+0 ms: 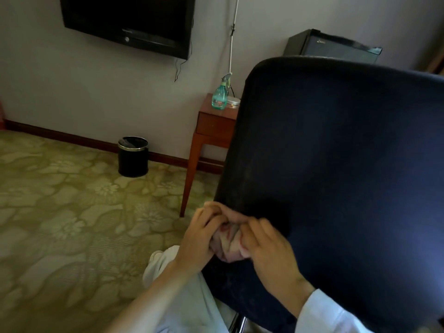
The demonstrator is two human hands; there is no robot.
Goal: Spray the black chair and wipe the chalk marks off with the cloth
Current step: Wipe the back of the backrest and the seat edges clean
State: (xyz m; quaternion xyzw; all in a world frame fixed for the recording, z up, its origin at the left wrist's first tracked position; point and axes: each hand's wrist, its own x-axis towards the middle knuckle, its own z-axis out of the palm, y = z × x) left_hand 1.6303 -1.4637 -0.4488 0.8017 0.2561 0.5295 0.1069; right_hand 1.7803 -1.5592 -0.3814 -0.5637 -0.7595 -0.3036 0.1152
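The black chair [336, 164] fills the right side of the head view, its broad padded back tilted towards the camera and its rounded left edge running down to the person's hands. Both hands meet at the lower left corner of that back, with the cloth [230, 246] bunched between them (a pale pinkish rag, crumpled, mostly hidden). The left hand [199, 236] has its fingers [213, 212] curled in over the upper part of the cloth, right against the chair's edge. The right hand [271, 251] grips the cloth from the other side, its fingers bent round the folds and lying on the dark upholstery. A faint greyish dusting shows along the chair's left edge above the hands, too blurred to say whether it is chalk. The spray bottle [219, 96], clear green with a trigger head, stands upright on a small wooden bench [216, 126] against the wall, well apart from the hands and just beside a flat white round object [233, 101]. A white cable [231, 44] runs down the wall to the bench. On the patterned carpet [60, 212] to the left stands a black bin [132, 156] with a metal rim. A dark television [129, 22] hangs on the wall, and a small dark fridge [331, 44] shows behind the chair's top edge. A white sleeve [336, 313] covers the right forearm.
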